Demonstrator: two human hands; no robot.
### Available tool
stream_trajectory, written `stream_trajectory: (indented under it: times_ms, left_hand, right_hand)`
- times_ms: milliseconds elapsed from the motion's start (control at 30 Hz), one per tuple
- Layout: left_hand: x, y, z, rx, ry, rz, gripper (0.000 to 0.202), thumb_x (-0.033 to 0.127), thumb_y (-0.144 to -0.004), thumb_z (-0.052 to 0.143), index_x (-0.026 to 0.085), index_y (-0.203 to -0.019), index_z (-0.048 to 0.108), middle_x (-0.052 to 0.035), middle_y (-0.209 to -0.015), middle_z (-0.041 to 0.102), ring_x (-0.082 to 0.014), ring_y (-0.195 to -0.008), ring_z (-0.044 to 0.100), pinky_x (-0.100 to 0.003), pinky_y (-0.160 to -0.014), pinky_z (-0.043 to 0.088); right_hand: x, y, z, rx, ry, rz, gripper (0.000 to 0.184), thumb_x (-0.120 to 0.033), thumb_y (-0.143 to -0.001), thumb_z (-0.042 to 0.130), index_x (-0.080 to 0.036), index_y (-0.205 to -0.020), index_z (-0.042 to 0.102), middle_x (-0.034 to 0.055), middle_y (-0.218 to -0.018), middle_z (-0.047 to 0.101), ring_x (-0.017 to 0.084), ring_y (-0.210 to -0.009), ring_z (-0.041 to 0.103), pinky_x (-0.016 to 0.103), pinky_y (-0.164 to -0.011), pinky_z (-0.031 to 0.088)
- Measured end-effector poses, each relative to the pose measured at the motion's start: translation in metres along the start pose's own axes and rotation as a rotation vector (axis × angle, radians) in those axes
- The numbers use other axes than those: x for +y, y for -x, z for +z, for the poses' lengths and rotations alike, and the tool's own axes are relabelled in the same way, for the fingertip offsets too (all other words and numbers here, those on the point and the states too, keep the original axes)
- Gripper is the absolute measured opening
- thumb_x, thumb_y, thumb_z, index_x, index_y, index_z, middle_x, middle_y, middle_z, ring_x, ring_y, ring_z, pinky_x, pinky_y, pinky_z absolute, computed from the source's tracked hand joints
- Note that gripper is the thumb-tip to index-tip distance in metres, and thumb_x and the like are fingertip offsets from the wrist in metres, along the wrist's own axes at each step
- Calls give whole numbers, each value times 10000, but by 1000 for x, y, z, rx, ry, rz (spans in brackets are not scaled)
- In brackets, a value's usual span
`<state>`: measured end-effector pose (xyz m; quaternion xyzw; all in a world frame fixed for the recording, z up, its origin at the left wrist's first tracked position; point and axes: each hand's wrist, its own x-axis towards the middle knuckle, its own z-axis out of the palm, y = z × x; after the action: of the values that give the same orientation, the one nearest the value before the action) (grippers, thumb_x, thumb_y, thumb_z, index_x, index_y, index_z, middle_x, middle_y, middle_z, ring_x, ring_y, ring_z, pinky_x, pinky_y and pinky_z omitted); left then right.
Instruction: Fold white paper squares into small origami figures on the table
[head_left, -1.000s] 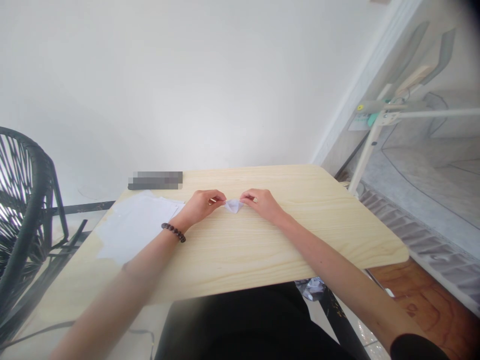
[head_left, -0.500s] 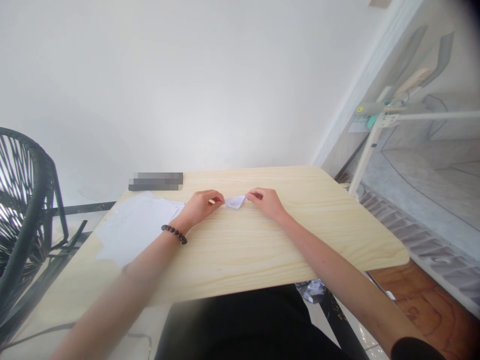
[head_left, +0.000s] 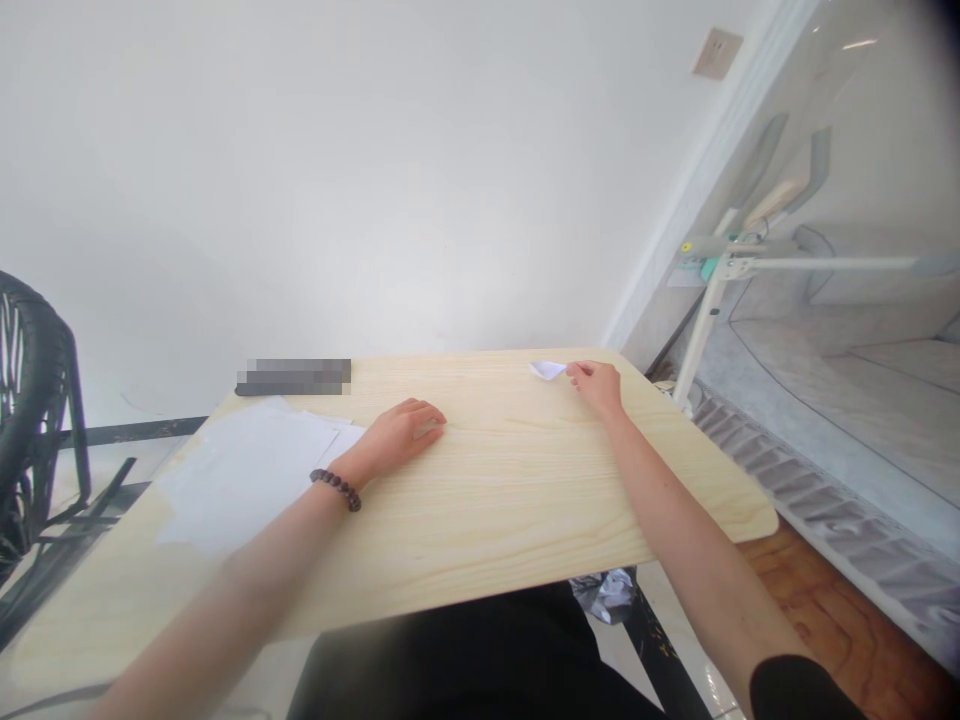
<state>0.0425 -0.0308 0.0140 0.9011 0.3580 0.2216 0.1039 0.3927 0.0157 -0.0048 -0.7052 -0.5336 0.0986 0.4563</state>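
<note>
Near the back right of the wooden table, my right hand pinches one tip of a small folded white paper. The folded paper looks like a little boat shape with pointed ends, at or just above the tabletop. My left hand rests on the table left of the middle, wearing a dark bead bracelet. Its fingers are slightly curled, with a gap between thumb and fingers and nothing in them. Under and beside my left forearm lie several white paper sheets.
A dark, blurred-out oblong object lies at the table's back left edge, against the white wall. On the left stands a dark woven chair. To the right are a white metal frame and a grey sofa.
My left hand has let go of the folded paper. My right hand has carried it to the right and toward the back of the table. The view has turned slightly right.
</note>
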Motion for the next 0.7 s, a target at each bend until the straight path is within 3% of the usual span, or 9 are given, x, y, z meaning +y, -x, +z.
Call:
stream_trajectory:
  times_ms: [200,433,700]
  left_hand:
    - [0,-1,2,-13,29,59,238,304,-823,372,205,-914,569,-55,-982,568,-178,-941,490,-319,-861,383]
    - [0,-2,3,-13,39,64,250,313,-825,363,205,-909,572,-54,-974,568,-179,-935,493,-322,-858,387]
    - [3,-1,2,-15,41,49,248,302,-829,361,202,-909,573,-52,-987,562,-178,-943,489,-321,-860,386]
  right_hand:
    - [39,-21,-14,207,82,75,295,-324,-672,493,-124,-788,676,91,-763,668,198,-734,601,306,-747,414]
    - [50,-29,-23,319,138,91,307,-297,-668,474,-101,-797,672,118,-786,662,227,-772,579,360,-810,379]
    - [56,-30,-22,343,133,104,288,-281,-672,480,-112,-806,671,92,-779,661,227,-772,576,366,-829,367]
